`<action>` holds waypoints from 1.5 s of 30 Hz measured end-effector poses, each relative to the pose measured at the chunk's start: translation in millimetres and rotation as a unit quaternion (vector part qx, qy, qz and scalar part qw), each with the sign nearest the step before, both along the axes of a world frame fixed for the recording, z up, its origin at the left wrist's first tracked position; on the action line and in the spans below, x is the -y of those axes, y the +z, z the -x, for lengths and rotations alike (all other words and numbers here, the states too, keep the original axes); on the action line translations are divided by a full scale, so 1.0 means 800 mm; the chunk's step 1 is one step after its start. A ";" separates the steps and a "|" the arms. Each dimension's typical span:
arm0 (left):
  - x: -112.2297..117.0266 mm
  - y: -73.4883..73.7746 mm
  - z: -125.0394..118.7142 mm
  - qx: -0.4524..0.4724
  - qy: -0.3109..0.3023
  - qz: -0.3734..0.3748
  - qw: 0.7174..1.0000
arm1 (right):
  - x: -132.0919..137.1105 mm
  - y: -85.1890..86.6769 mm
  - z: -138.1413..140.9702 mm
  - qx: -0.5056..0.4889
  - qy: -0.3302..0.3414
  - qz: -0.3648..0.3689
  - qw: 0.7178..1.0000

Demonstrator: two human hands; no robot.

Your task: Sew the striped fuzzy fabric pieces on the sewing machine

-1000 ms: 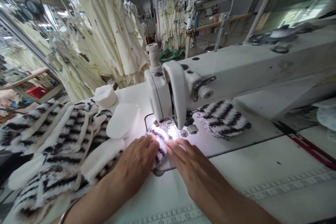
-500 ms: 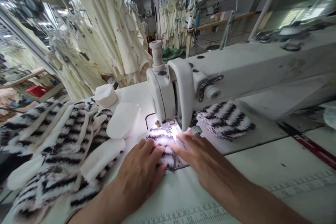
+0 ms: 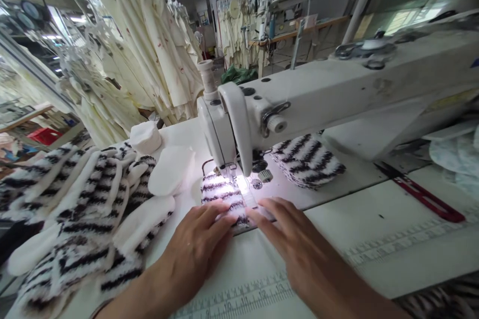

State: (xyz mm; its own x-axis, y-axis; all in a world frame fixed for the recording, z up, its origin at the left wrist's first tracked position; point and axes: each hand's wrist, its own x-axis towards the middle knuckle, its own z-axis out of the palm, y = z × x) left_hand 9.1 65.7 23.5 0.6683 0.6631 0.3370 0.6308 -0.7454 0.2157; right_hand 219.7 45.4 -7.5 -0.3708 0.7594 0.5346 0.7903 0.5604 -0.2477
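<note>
A fuzzy black-and-white striped fabric piece point(image 3: 220, 190) lies under the needle area of a white sewing machine point(image 3: 220, 129), lit by its lamp. My left hand point(image 3: 200, 234) rests on the near left part of this piece, fingers stretched forward and flat. My right hand point(image 3: 286, 224) is at the near right edge of the piece, fingers spread, with the index fingertip by its edge and the others over the machine bed. Neither hand grips anything that I can see.
Striped and white fuzzy pieces point(image 3: 93, 199) are heaped on the left. A striped stack point(image 3: 309, 162) sits beneath the machine arm. Red-handled scissors point(image 3: 422, 194) lie to the right. A printed ruler point(image 3: 258, 296) runs along the near table. Cream garments point(image 3: 149, 45) hang behind.
The fabric piece shows more of its striped surface, with both hands drawn slightly back toward the near edge. My right fingers have moved away from the presser area. The view has shifted a little.
</note>
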 end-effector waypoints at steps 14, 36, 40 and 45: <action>-0.005 -0.004 0.008 0.025 0.003 -0.021 0.999 | 0.026 -0.009 0.043 0.054 -0.085 -0.046 0.994; -0.021 -0.007 -0.008 0.008 -0.005 -0.153 0.988 | -0.020 -0.017 0.027 0.035 -0.057 -0.087 0.994; -0.040 -0.008 -0.004 0.000 -0.004 -0.116 0.993 | -0.038 -0.006 0.024 0.080 -0.035 -0.085 0.993; -0.061 -0.013 0.007 -0.026 0.009 -0.115 0.993 | -0.040 -0.005 0.023 0.072 -0.047 -0.074 0.994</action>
State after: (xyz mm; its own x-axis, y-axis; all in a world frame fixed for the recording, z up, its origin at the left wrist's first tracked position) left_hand 3.7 114.8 12.9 0.6776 0.5846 0.4461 0.6506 -0.7594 0.0070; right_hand 201.2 77.5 -11.7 -0.3839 0.7106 0.5897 0.8618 0.5050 -0.0475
